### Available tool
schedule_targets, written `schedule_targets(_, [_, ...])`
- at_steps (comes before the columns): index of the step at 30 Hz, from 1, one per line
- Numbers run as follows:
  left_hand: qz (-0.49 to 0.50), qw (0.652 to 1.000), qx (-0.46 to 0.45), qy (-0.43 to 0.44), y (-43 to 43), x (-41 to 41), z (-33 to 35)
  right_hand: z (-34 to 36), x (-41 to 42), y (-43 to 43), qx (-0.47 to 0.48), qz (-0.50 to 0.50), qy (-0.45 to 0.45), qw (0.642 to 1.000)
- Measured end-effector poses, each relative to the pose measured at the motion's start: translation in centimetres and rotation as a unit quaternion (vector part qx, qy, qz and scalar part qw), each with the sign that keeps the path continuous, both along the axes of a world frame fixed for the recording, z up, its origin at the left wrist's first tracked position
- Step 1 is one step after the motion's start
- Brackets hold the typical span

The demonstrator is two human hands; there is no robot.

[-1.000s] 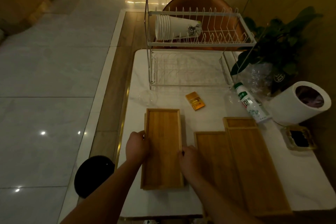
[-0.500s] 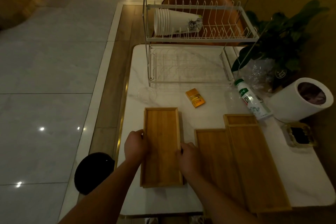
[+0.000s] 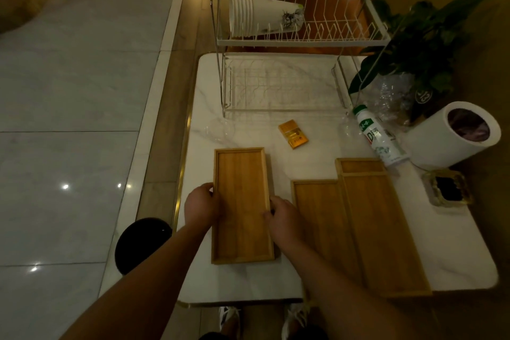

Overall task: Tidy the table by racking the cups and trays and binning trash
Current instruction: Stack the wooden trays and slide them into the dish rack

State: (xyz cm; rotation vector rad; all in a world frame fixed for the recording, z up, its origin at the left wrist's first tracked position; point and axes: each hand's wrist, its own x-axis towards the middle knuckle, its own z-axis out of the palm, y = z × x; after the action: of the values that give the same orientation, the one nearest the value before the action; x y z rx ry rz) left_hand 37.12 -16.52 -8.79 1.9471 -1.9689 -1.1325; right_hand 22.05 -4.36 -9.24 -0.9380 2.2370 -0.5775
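While the rectangular bamboo tray (image 3: 240, 201) lies level at the left half of the white marble table (image 3: 248, 281), the left hand (image 3: 200, 205) grips its left long edge and the right hand (image 3: 284, 219) its right one. Fingers curl over both rims, with the tray between them, and the white wire rack (image 3: 300, 41) stands well beyond.

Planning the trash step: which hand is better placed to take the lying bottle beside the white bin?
Right. The right hand holds the tray by its right edge, nearer the bottle; the left hand holds the opposite edge, across the tray.
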Motion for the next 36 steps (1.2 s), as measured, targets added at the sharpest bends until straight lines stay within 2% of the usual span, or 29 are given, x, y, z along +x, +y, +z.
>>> schedule_targets(3, [-0.046, 0.995, -0.065, -0.054, 0.8, -0.1, 0.8, 1.0, -0.9, 0.9, -0.002, -0.011, -0.042, 0.999])
schedule_targets(5, [-0.141, 0.974, -0.153, -0.093, 2.2, -0.1, 1.3, 1.9, -2.4, 3.0, -0.018, -0.049, -0.052, 0.997])
schedule_targets(8, [-0.255, 0.943, -0.201, -0.071, 5.3, -0.8, 2.2, 3.0, -6.7, 8.4, -0.059, -0.147, -0.030, 0.987])
schedule_targets(10, [-0.309, 0.929, -0.195, -0.064, 7.4, -1.6, 2.3, 3.5, -10.6, 13.0, -0.045, -0.194, 0.026, 0.980])
schedule_targets(13, [-0.352, 0.915, -0.177, -0.093, 10.2, -3.0, 2.1, 3.7, -16.1, 18.6, 0.129, -0.170, 0.205, 0.955])
schedule_targets(15, [-0.350, 0.920, -0.163, -0.075, 11.8, -4.3, 2.0, 3.0, -18.2, 20.1, 0.194, -0.160, 0.199, 0.947])
schedule_targets(17, [-0.334, 0.934, -0.121, -0.042, 13.5, -6.2, 2.1, 2.0, -19.3, 20.4, 0.196, -0.161, 0.137, 0.958])
schedule_targets(19, [-0.323, 0.941, -0.095, -0.039, 14.8, -8.3, 2.2, 1.2, -20.2, 20.6, 0.173, -0.172, 0.092, 0.965])
schedule_targets(22, [-0.320, 0.941, -0.095, -0.064, 16.1, -11.1, 2.1, 0.7, -21.1, 21.2, 0.134, -0.189, 0.078, 0.970])
schedule_targets(27, [-0.166, 0.982, 0.041, -0.079, 16.7, -13.8, 1.6, 1.3, -22.2, 22.1, 0.075, -0.197, 0.071, 0.975])
schedule_targets(30, [-0.125, 0.987, 0.057, -0.087, 17.0, -14.5, 1.1, 2.5, -22.9, 22.6, 0.039, -0.203, 0.060, 0.977])
schedule_targets(33, [-0.082, 0.991, 0.058, -0.092, 16.9, -14.9, 0.9, 5.2, -23.4, 23.1, -0.057, -0.241, -0.032, 0.968])
schedule_targets(34, [-0.068, 0.992, 0.059, -0.092, 16.8, -15.0, 0.9, 6.3, -23.3, 23.1, -0.088, -0.234, -0.052, 0.967])
schedule_targets(36, [-0.051, 0.993, 0.060, -0.089, 16.6, -15.1, 0.9, 8.3, -22.9, 22.9, -0.111, -0.179, -0.024, 0.977])
